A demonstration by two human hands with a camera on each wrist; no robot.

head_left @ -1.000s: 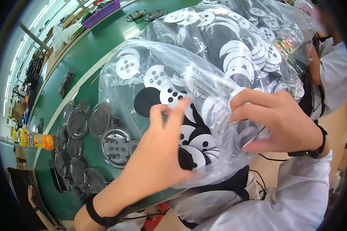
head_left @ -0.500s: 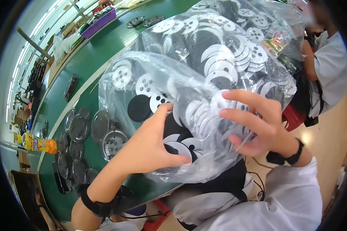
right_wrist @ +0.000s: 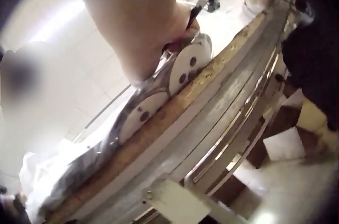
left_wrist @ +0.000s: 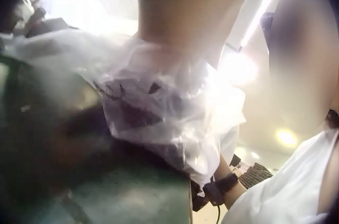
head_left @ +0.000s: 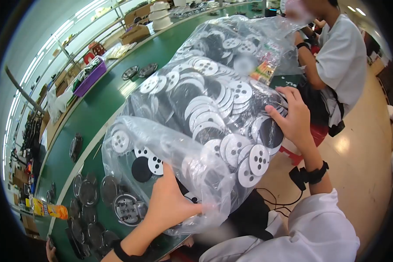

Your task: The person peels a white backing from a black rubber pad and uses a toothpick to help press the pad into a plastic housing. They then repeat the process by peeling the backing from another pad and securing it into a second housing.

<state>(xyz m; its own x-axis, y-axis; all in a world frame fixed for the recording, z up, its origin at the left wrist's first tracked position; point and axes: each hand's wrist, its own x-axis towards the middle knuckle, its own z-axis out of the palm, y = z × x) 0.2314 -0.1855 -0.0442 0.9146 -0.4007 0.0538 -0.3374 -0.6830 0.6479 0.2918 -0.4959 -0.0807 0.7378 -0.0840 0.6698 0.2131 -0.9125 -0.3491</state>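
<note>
A big clear plastic bag (head_left: pixel 196 109) stuffed with black and white perforated discs (head_left: pixel 258 160) lies on the green table (head_left: pixel 96 109). My left hand (head_left: pixel 170 205) grips the bag's near, looser end, with the thumb pushed into the plastic; in the left wrist view the film (left_wrist: pixel 159 102) bunches under the palm. My right hand (head_left: pixel 292 115) rests against the bag's right side with fingers spread over the discs. The right wrist view shows white discs (right_wrist: pixel 188 67) under the palm at the table edge (right_wrist: pixel 175 123).
Several round dark metal plates (head_left: pixel 126 208) lie on the table left of the bag, with an orange bottle (head_left: pixel 48 210) beyond them. A purple bin (head_left: pixel 89 77) stands farther back. Another person in a white shirt (head_left: pixel 340 56) sits at the right, by a red stool (head_left: pixel 312 137).
My right hand left the near fold and moved out to the bag's right side. The left hand slid down to the bag's near end. The view lifted to show more of the bag.
</note>
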